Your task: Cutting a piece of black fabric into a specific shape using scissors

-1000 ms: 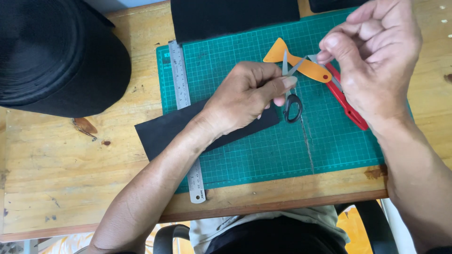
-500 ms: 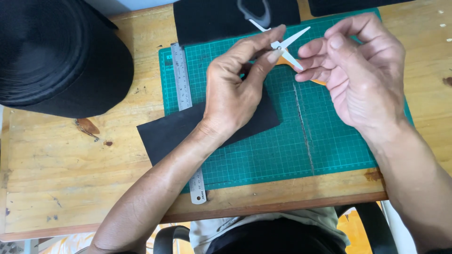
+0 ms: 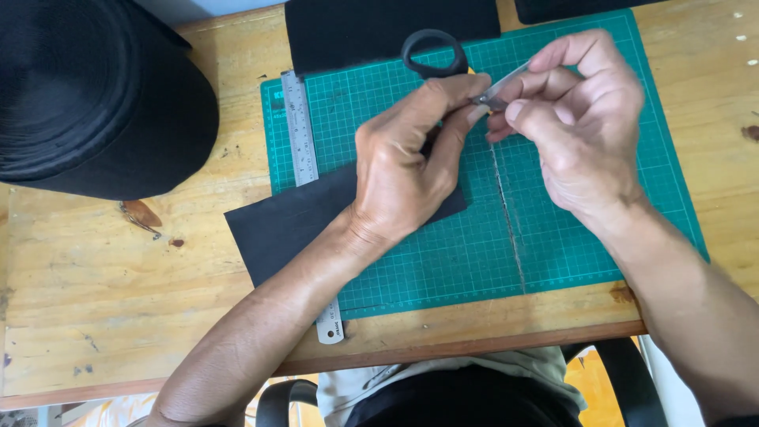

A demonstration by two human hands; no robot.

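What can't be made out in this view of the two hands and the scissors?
- Scissors: only one black loop and a blade tip show; the left hand covers the rest.
- What the right hand fingertips pinch: hidden.
- Black sheet: its middle lies under the left forearm.
- Steel ruler: crossed by the sheet.

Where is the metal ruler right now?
The metal ruler lies along the green cutting mat's left edge, partly under the left forearm, beside the black sheet.
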